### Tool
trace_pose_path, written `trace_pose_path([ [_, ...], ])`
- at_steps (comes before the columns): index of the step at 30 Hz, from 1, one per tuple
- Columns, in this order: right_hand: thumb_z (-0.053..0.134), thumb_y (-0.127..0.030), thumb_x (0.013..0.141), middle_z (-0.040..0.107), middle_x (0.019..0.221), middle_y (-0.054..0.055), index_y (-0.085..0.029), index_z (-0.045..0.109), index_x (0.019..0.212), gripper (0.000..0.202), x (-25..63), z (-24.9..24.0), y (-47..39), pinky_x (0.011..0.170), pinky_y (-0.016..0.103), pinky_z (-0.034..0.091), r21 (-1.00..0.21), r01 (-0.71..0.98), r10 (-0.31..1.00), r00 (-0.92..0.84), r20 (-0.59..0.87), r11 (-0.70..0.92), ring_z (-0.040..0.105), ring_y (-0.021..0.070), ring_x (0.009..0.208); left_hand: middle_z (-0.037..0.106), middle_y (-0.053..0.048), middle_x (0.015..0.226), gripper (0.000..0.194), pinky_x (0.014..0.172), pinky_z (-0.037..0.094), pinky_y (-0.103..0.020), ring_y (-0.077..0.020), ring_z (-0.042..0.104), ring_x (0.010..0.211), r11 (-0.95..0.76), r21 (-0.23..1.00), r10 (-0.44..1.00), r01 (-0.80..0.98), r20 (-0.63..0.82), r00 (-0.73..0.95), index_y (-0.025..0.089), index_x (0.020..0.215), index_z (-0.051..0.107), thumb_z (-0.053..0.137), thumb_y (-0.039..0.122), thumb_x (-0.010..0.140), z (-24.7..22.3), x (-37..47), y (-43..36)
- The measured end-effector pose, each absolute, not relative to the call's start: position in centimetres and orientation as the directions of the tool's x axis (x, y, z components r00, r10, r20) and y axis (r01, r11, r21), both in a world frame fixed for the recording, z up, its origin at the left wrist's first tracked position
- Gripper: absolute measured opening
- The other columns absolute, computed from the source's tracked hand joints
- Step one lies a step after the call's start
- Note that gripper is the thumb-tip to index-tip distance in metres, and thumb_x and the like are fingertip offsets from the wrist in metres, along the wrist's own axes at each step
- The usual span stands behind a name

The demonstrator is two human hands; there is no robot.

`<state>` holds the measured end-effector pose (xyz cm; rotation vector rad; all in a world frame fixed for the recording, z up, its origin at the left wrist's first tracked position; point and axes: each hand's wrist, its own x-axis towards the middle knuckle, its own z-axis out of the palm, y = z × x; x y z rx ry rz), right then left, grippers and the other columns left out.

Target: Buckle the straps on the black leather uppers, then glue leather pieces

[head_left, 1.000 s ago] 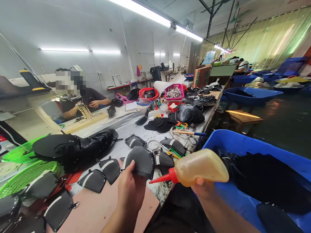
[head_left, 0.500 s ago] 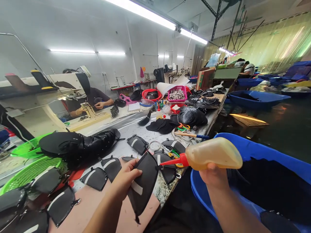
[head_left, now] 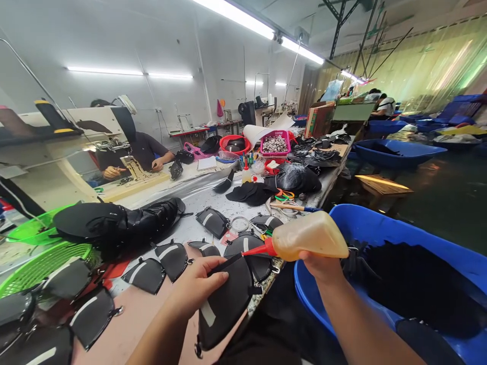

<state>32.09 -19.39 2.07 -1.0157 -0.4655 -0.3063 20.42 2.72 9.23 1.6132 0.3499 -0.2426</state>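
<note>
A black padded piece [head_left: 228, 304] with a pale strip is pinched at its upper edge by my left hand [head_left: 203, 279], thumb on top. My right hand [head_left: 323, 263] is wrapped round a squeeze bottle [head_left: 310, 237] of amber liquid, tipped on its side. The bottle's red nozzle [head_left: 258, 248] points left, its tip at the top edge of the held piece, just right of my left fingers. Similar black pieces with pale strips [head_left: 144, 275] lie on the table around my left hand.
Green baskets [head_left: 49, 268] and a long black bundle [head_left: 122, 223] stand at the left. A blue tub [head_left: 342, 218] with black material is at the right. Farther back are a pink basket [head_left: 274, 143], a wooden-handled tool [head_left: 292, 207] and a person [head_left: 142, 152] at a sewing machine.
The held piece has turned and come lower, its upper edge now under the nozzle. My right hand and the bottle have moved left, closer to my left hand.
</note>
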Motion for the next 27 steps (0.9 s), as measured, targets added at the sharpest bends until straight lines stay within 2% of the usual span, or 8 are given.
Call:
trace_pose_path([
  [6, 0.082, -0.033, 0.049, 0.070, 0.076, -0.002, -0.027, 0.067, 0.087, 0.042, 32.1, 1.7, -19.3, 0.061, 0.030, 0.057, -0.738, 0.434, -0.046, 0.875, 0.483, 0.517, 0.065, 0.0191, 0.066, 0.070, -0.005, 0.068, 0.015, 0.057, 0.049, -0.023, -0.0179, 0.063, 0.061, 0.002, 0.943, 0.172, 0.334, -0.330, 0.928, 0.016, 0.074, 0.070, 0.068, 0.023, 0.061, 9.2, 20.3, 2.4],
  [11, 0.081, -0.033, 0.050, 0.069, 0.074, -0.001, -0.025, 0.067, 0.086, 0.040, 31.7, 1.5, -19.1, 0.060, 0.030, 0.057, -0.733, 0.404, -0.026, 0.884, 0.468, 0.547, 0.065, 0.0180, 0.065, 0.069, -0.006, 0.065, 0.021, 0.051, 0.049, -0.024, -0.0191, 0.064, 0.055, 0.143, 0.937, 0.179, 0.318, -0.340, 0.923, 0.015, 0.075, 0.070, 0.074, 0.021, 0.056, 7.9, 20.6, 3.0],
  [15, 0.079, -0.036, 0.054, 0.069, 0.074, 0.000, -0.024, 0.068, 0.085, 0.035, 31.5, 1.3, -19.0, 0.061, 0.030, 0.057, -0.725, 0.398, -0.033, 0.887, 0.461, 0.562, 0.064, 0.0174, 0.066, 0.070, -0.006, 0.067, 0.026, 0.052, 0.050, -0.024, -0.0191, 0.064, 0.057, 0.183, 0.937, 0.209, 0.298, -0.333, 0.919, 0.015, 0.080, 0.070, 0.075, 0.023, 0.056, 7.5, 20.6, 3.1],
  [22, 0.083, -0.037, 0.046, 0.068, 0.067, 0.001, -0.020, 0.067, 0.077, 0.038, 30.9, 2.2, -18.3, 0.055, 0.028, 0.056, -0.721, 0.380, -0.100, 0.911, 0.400, 0.580, 0.063, 0.0163, 0.060, 0.069, -0.006, 0.063, 0.028, 0.050, 0.051, -0.024, -0.0192, 0.064, 0.055, 0.261, 0.926, 0.224, 0.273, -0.333, 0.916, 0.014, 0.080, 0.070, 0.076, 0.025, 0.054, 7.8, 20.8, 3.0],
  [27, 0.082, -0.038, 0.048, 0.068, 0.067, -0.003, -0.025, 0.066, 0.073, 0.033, 30.3, 2.9, -17.9, 0.057, 0.025, 0.056, -0.697, 0.405, -0.165, 0.907, 0.387, 0.592, 0.063, 0.0145, 0.060, 0.067, -0.004, 0.058, 0.022, 0.045, 0.049, -0.022, -0.0170, 0.062, 0.049, 0.295, 0.926, 0.287, 0.234, -0.320, 0.903, 0.015, 0.077, 0.070, 0.074, 0.020, 0.056, 8.2, 20.9, 2.5],
])
